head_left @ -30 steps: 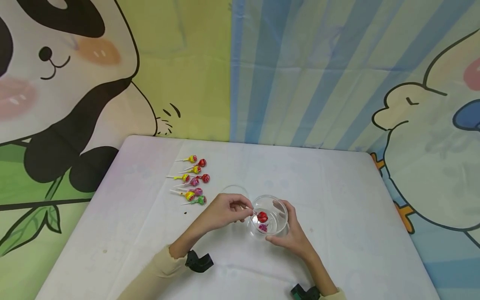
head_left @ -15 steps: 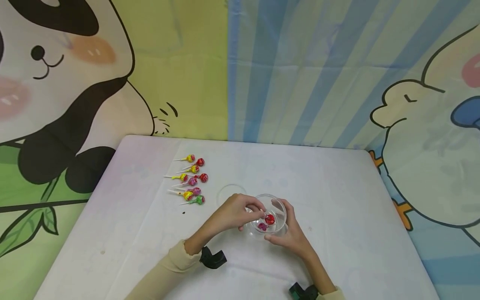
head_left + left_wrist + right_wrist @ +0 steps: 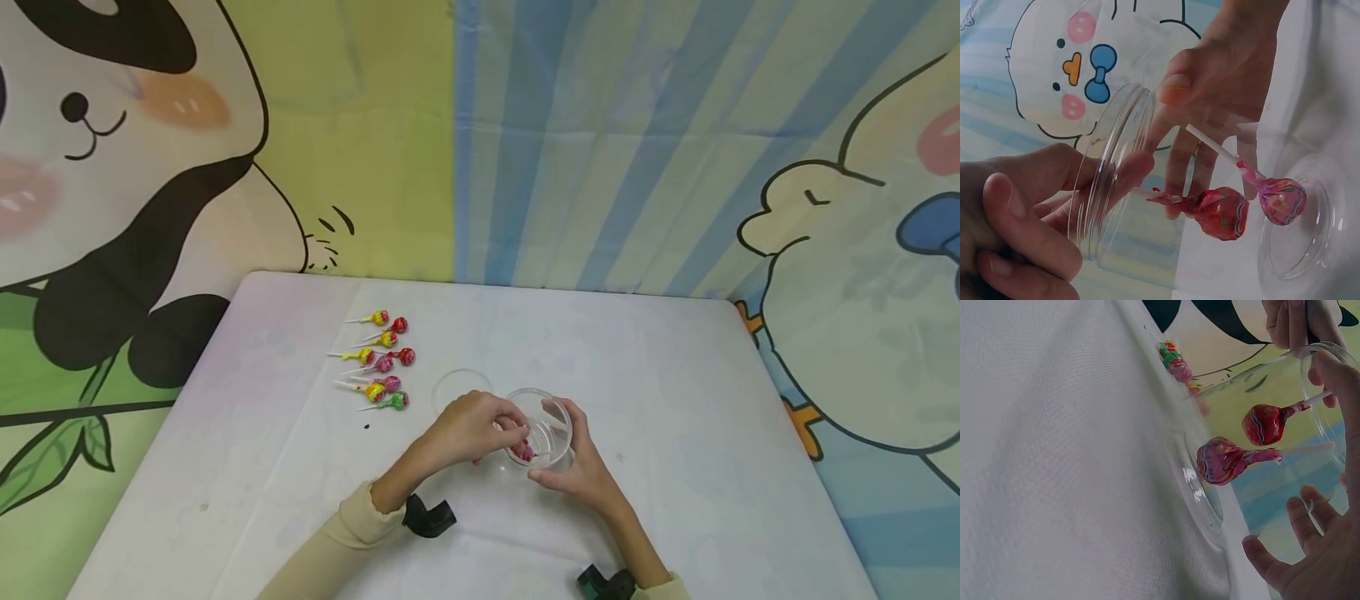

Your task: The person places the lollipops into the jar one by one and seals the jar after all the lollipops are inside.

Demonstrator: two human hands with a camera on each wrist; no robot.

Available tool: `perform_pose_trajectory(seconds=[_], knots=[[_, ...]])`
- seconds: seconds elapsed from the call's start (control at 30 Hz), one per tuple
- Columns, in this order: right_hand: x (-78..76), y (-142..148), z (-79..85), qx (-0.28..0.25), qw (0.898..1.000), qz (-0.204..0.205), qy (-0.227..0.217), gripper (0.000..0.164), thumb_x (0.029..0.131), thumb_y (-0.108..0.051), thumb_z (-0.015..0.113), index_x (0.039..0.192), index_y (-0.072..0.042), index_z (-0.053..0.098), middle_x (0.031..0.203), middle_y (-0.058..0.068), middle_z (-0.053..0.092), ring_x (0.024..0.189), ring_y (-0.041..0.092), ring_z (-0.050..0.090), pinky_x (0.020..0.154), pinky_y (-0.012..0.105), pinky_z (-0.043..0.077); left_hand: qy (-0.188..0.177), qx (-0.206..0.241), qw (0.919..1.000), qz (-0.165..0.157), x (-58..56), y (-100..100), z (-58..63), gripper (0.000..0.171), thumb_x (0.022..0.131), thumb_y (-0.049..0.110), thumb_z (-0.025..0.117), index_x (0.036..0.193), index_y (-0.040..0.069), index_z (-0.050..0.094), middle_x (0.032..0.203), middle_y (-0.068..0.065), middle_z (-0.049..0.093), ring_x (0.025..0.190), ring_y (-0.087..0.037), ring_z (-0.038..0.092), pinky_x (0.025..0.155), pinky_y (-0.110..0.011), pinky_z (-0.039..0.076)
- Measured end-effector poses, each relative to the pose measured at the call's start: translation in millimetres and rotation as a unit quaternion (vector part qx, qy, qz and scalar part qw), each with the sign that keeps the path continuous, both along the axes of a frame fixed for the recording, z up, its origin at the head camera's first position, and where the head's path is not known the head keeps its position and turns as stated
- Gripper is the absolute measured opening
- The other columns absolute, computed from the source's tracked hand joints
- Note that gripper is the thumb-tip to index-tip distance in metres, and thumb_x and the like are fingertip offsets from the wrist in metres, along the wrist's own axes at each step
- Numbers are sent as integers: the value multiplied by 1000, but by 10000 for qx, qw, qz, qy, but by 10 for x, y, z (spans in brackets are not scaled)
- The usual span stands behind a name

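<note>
A clear plastic jar (image 3: 553, 423) stands on the white table (image 3: 697, 417). My right hand (image 3: 577, 462) holds it from the right, thumb and fingers spread around its wall. At the jar's mouth my left hand (image 3: 480, 427) pinches the stick of a red-wrapped lollipop (image 3: 1224, 212), whose head hangs inside. A pink-purple lollipop (image 3: 1282, 200) leans in the jar with its head down by the base and its white stick up. In the head view my left fingers cover most of the red lollipop.
Several wrapped lollipops lie left of the jar, among them a green one (image 3: 400, 401) and a red one (image 3: 406, 357). A clear round lid (image 3: 461, 372) lies behind my left hand. A printed cloth (image 3: 375, 167) hangs behind the table.
My left hand has moved right, to the jar's mouth, and the red lollipop has gone down into the jar. My right hand stays on the jar.
</note>
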State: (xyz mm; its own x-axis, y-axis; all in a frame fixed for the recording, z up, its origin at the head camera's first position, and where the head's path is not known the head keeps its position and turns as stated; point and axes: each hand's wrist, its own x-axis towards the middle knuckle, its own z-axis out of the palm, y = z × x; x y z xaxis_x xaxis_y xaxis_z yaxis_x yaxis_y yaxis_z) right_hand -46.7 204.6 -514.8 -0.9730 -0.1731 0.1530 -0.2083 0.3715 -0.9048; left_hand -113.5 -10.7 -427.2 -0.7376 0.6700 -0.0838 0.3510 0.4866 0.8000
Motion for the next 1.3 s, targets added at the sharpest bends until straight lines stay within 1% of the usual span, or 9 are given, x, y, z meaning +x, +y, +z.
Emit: perform_pose_trajectory(seconds=[0.2, 0.33, 0.5, 0.6, 0.73, 0.9, 1.07, 1.2, 1.3], knots=[[-15, 2, -8, -218, 9997, 58, 93, 105, 65, -9, 87, 148, -17, 23, 148, 16, 41, 135, 37, 38, 107, 11, 28, 628, -409, 9970, 189, -3, 72, 4, 11, 87, 22, 66, 91, 18, 76, 61, 14, 68, 32, -2, 45, 42, -21, 35], [-6, 5, -33, -258, 9996, 77, 32, 105, 66, -9, 87, 148, -17, 23, 148, 16, 40, 135, 37, 38, 108, 12, 28, 540, -400, 9977, 87, -8, 63, -20, 9, 88, 23, 67, 90, 19, 75, 59, 16, 65, 33, -4, 48, 44, -23, 39], [3, 4, -41, -120, 9999, 39, 39, 106, 65, -11, 88, 148, -18, 22, 148, 15, 41, 134, 38, 39, 108, 15, 29, -619, 987, 9930, -183, -34, -177, -159, 17, 93, 28, 65, 106, 19, 71, 75, 7, 71, 38, -23, 54, 42, -25, 46], [6, -8, -24, -126, 9999, -30, 18, 106, 64, -12, 88, 148, -18, 23, 148, 15, 42, 135, 38, 39, 108, 13, 27, -1162, 1917, 9743, 235, -61, -461, -236, 24, 95, 27, 63, 114, 14, 67, 83, -1, 73, 42, -29, 53, 43, -27, 46], [10, -20, -8, -132, 9999, -103, -41, 106, 64, -12, 88, 148, -19, 24, 148, 15, 42, 136, 38, 38, 108, 13, 27, -1091, 2477, 9568, 1060, -120, -966, -362, 29, 96, 19, 61, 118, 0, 62, 87, -4, 73, 44, -13, 53, 44, -26, 46], [15, -13, -16, -162, 9998, -85, -26, 107, 63, -11, 88, 148, -19, 23, 148, 15, 42, 136, 35, 38, 108, 14, 26, -774, 2004, 9537, 2105, -215, -1631, -527, 36, 96, 23, 62, 121, -3, 61, 96, -13, 70, 48, -12, 55, 46, -27, 45], [23, -16, -33, -111, 9999, -97, 16, 108, 64, -10, 88, 149, -19, 23, 148, 14, 42, 135, 31, 40, 112, 30, 31, -63, 691, 9488, 3081, -318, -2118, -616, 39, 94, 39, 63, 121, 11, 64, 105, -12, 66, 57, -28, 62, 48, -26, 43], [29, -15, -31, 9, 9999, -112, -13, 107, 65, -12, 87, 149, -19, 22, 148, 11, 43, 135, 23, 40, 112, 50, 31, 413, -316, 9453, 3219, -417, -2306, -654, 38, 93, 37, 64, 124, 14, 61, 116, -11, 64, 62, -23, 64, 52, -24, 43], [25, -11, -45, -17, 10000, -46, 40, 106, 66, -12, 87, 149, -17, 22, 148, 13, 42, 136, 22, 40, 115, 34, 29, 380, -722, 9504, 3000, -495, -2369, -685, 41, 93, 31, 65, 129, 12, 57, 122, -12, 62, 65, -18, 63, 57, -25, 44]])
